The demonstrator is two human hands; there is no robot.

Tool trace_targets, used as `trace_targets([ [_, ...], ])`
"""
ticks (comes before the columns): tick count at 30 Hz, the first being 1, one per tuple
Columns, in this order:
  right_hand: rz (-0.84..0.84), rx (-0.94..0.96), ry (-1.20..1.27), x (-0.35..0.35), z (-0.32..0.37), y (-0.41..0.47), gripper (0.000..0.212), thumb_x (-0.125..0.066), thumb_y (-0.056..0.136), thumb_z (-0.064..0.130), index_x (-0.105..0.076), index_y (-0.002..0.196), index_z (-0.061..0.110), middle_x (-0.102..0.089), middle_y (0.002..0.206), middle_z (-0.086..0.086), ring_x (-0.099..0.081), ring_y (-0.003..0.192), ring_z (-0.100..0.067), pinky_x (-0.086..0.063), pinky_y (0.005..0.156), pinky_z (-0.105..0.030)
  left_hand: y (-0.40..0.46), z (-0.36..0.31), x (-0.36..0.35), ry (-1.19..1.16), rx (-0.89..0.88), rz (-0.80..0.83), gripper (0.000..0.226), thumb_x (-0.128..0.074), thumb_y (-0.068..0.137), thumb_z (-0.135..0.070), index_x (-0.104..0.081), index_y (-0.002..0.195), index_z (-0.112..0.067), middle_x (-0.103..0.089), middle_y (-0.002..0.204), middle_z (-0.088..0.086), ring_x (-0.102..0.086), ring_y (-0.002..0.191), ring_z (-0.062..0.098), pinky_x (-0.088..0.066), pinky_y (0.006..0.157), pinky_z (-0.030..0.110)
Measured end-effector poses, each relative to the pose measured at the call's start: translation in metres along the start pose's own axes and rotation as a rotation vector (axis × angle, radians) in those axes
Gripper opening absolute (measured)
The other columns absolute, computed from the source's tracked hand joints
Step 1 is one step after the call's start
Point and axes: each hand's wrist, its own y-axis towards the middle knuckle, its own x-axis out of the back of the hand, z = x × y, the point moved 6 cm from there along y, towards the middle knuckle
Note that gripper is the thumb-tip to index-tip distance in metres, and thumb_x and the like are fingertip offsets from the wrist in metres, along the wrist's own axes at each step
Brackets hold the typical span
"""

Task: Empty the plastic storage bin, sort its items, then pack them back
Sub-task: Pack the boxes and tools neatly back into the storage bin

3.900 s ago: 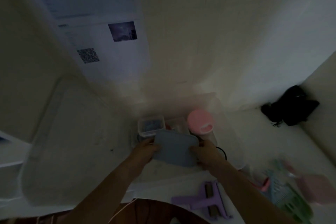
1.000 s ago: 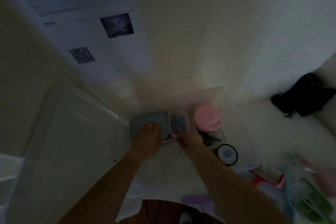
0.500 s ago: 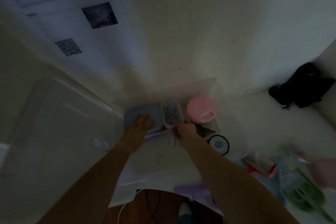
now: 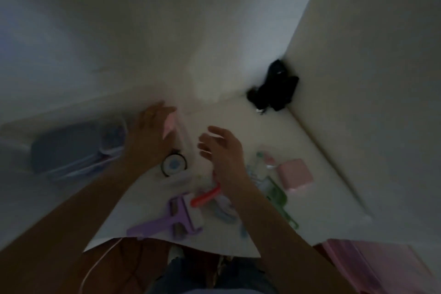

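I am reaching my left hand (image 4: 152,131) onto the light, rigid pink round container (image 4: 170,124), fingers spread over its lid, right hand (image 4: 222,148) hovering empty and spread.

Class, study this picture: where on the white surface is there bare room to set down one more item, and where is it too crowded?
Bare patches: between the black bundle in the corner and the pink box, and along the right edge past the green tool. Crowded: around the right hand, where the purple roller, the red handle and the round tin lie close together.

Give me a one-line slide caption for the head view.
Left hand reaches into the clear bin; right hand hovers open above sorted items.
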Motion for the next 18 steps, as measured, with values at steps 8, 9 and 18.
trace_targets([
  [8, -0.495, -0.078, -0.78, 0.255, -0.005, 0.022, 0.053, -0.077, 0.08, 0.034, -0.054, 0.125, 0.018, -0.064, 0.117, -0.009, -0.061, 0.095, -0.019, -0.05, 0.077, -0.03, -0.03, -0.163, -0.119, -0.112, -0.13, 0.263, 0.055, -0.051, 0.082, -0.038, -0.049, 0.136, -0.024, -0.048, 0.144, 0.009, -0.048, 0.128, 0.031, -0.046, 0.102, 0.041],
  [9, -0.478, -0.132, -0.908, 0.271, -0.011, 0.032, 0.065, -0.078, 0.078, 0.039, -0.048, 0.132, 0.02, -0.058, 0.125, -0.011, -0.057, 0.107, -0.025, -0.047, 0.085, -0.033, -0.031, -0.172, -0.133, -0.105, -0.129, 0.303, 0.057, -0.054, 0.081, -0.037, -0.049, 0.136, -0.023, -0.048, 0.144, 0.01, -0.048, 0.129, 0.032, -0.045, 0.103, 0.041],
  [18, -0.288, -0.285, -1.187, 0.306, -0.054, 0.099, 0.121, -0.09, 0.06, 0.042, -0.01, 0.151, 0.036, -0.029, 0.144, -0.011, -0.032, 0.132, -0.04, -0.039, 0.103, -0.054, -0.002, -0.201, -0.258, 0.065, -0.002, 0.649, 0.111, -0.074, 0.073, -0.056, -0.002, 0.153, -0.03, -0.019, 0.158, 0.018, -0.02, 0.146, 0.031, -0.023, 0.117, 0.041],
])
